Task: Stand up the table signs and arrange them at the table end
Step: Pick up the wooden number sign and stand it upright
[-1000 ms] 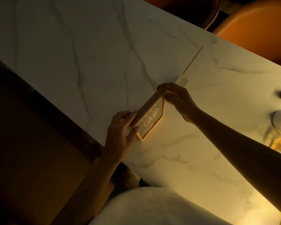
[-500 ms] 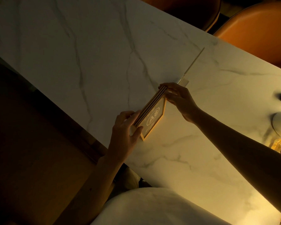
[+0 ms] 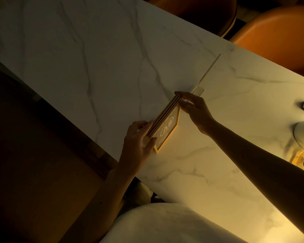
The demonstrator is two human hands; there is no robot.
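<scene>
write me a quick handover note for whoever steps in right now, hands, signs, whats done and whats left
Left hand: gripping the near end of the framed A8 sign.
Right hand: pinching its far end.
The sign stands on edge near the table edge, held from both sides.
A clear acrylic sign stands upright just beyond it, roughly in line.
Done: both signs are up.
Left: probably settle the A8 sign, let go, check alignment.

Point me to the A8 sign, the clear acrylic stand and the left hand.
A8 sign [image 3: 167, 131]: head view, on its printed face at the circle.
clear acrylic stand [image 3: 211, 68]: head view, on its thin top edge.
left hand [image 3: 137, 139]: head view, on the back of the hand.
</scene>
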